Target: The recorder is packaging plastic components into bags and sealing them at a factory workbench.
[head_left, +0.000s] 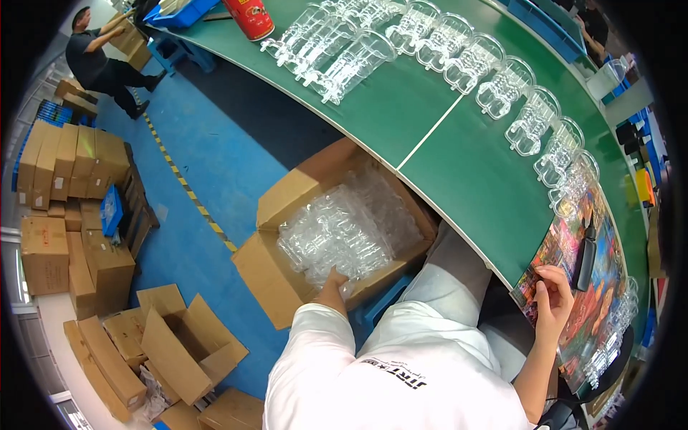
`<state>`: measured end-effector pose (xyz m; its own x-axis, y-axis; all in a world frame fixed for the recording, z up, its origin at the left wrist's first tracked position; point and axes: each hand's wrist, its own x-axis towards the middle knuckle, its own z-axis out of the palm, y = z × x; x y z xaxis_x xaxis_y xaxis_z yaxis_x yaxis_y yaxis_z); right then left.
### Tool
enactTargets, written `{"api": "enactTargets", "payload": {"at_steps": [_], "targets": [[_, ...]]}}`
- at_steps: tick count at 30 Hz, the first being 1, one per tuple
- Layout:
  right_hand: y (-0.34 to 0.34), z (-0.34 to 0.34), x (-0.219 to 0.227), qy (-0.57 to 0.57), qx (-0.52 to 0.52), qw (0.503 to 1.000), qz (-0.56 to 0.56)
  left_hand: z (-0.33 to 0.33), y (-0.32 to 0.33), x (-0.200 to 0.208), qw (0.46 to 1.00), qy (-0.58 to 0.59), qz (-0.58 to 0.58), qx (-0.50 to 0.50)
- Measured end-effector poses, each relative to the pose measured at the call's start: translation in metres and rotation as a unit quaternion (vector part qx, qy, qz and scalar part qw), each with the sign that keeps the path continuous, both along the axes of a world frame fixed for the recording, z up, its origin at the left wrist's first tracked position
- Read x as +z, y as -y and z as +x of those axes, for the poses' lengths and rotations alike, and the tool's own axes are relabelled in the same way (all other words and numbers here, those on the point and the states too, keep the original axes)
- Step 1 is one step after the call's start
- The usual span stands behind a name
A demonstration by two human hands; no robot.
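Observation:
My left hand (337, 278) reaches down into an open cardboard box (279, 304). It touches a heap of clear plastic moulded parts (333, 233); its fingers are mostly hidden among them, so I cannot tell whether they grip one. At the edge of the green table (459, 193), my right hand (555, 292) hovers over a colourful printed mat (605, 287). Its fingers are loosely bent and apart, with nothing visible between them. Just beyond it lies a black-handled tool (586, 258).
Clear plastic parts (479, 63) stand in a curved row along the table, beside a cluster of taller ones (344, 61). A red can (249, 18) stands at the far left end. Stacked cartons (75, 165) and an open empty carton (186, 340) are at left. Another person (107, 61) handles a carton beyond.

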<state>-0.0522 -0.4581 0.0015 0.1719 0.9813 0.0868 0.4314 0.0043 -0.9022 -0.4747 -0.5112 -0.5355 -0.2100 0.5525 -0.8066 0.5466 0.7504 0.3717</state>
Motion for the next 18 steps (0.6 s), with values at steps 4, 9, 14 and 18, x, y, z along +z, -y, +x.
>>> {"api": "enactTargets", "payload": {"at_steps": [4, 9, 14, 18], "targets": [[0.007, 0.006, -0.002, 0.010, -0.021, 1.000, 0.010, 0.045, -0.054, 0.073, 0.988, -0.024, -0.095, -0.116], [0.009, 0.006, -0.002, 0.017, -0.011, 1.000, 0.018, 0.013, -0.016, 0.087, 0.957, -0.282, -0.033, -0.051], [0.004, 0.004, -0.005, 0.020, -0.001, 1.000, 0.016, -0.049, 0.041, 0.041, 0.980, -0.099, -0.141, -0.103], [0.006, 0.011, -0.006, 0.039, 0.012, 0.999, 0.024, -0.057, 0.031, 0.036, 0.995, -0.053, -0.006, -0.084]]}}
